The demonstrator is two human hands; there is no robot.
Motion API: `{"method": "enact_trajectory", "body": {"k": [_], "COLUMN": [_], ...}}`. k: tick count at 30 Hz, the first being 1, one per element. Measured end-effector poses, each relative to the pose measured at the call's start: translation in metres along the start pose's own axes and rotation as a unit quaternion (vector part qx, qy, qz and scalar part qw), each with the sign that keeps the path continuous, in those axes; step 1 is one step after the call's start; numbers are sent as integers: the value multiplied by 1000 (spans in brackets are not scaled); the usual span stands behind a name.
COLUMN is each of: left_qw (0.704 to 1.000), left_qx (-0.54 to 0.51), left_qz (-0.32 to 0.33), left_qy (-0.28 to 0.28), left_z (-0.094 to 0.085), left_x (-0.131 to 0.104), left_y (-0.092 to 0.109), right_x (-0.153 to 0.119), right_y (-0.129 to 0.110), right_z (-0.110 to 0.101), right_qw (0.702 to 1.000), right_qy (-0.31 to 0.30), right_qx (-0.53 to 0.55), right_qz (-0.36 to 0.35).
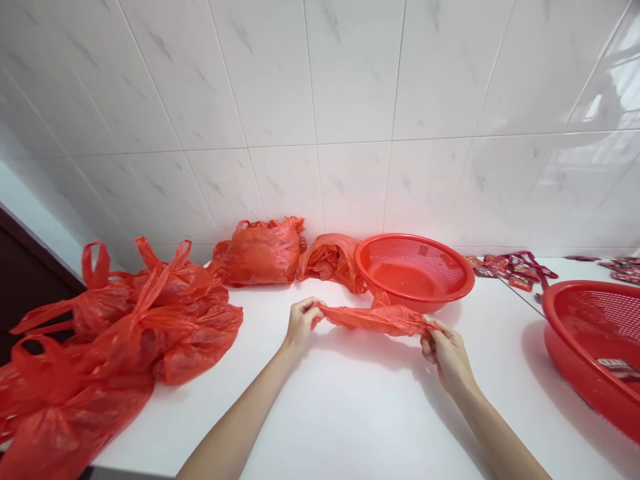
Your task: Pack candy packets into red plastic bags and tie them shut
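A thin red plastic bag [373, 320] is stretched sideways above the white table, crumpled lengthwise. Its left end is pinched in my left hand [303, 323], and my right hand [447, 353] grips the right end. Just behind the bag stands a red perforated basket [415, 297] with nothing visible inside. A bunched red bag [333, 260] lies against the left side of that basket, beside a bulging red bag [263, 257] near the wall.
Several filled, knotted red bags [195, 333] cover the left of the white table [325, 420]. At right a larger red basket [575, 353] holds a small packet [620, 368]. Small red packets [515, 267] lie by the tiled wall [350, 187].
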State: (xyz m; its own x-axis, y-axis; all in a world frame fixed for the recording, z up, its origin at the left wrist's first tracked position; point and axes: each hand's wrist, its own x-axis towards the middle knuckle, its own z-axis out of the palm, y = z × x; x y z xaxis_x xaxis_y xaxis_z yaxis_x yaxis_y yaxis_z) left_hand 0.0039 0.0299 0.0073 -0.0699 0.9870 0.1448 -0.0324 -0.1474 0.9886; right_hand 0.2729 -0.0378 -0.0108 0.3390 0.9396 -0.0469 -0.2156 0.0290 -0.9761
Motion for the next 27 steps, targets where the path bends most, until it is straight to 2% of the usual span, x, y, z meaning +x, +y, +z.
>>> {"method": "enact_trajectory", "body": {"k": [2, 3, 6, 8, 12, 15, 18, 22, 24, 27], "left_qw": [1000, 999, 997, 995, 993, 992, 989, 983, 978, 966], "left_qx": [-24, -34, -66, -82, -59, -22, -1, -32, -71, -137], "left_qz": [0, 0, -22, -51, -81, -76, -77, -97, -111, -114], "left_qy": [20, 27, 24, 6, -60, -101, -130, -152, -164, -186], "left_z": [-9, -11, -13, -11, -8, -9, -8, -5, -5, -9], "left_x": [4, 5, 1, -3, -8, -10, -13, -17, -17, -13], "left_y": [7, 10, 17, 19, 19, 19, 20, 21, 20, 19], "right_x": [-1, -2, -6, -9, -10, -8, -4, -1, -1, 0], "right_y": [-1, -3, -11, -18, -27, -29, -25, -9, -1, 2], "right_z": [-1, -2, -5, -7, -2, 12, 29, 46, 50, 49], "right_qw": [999, 997, 976, 955, 897, 841, 805, 804, 798, 773], "right_qy": [-2, -21, -139, -198, -181, -216, -255, -299, -288, -205], "right_qx": [-45, -76, -163, -206, -310, -387, -436, -428, -453, -562], "right_qz": [7, 5, -21, -81, -259, -310, -310, -284, -275, -214]}}
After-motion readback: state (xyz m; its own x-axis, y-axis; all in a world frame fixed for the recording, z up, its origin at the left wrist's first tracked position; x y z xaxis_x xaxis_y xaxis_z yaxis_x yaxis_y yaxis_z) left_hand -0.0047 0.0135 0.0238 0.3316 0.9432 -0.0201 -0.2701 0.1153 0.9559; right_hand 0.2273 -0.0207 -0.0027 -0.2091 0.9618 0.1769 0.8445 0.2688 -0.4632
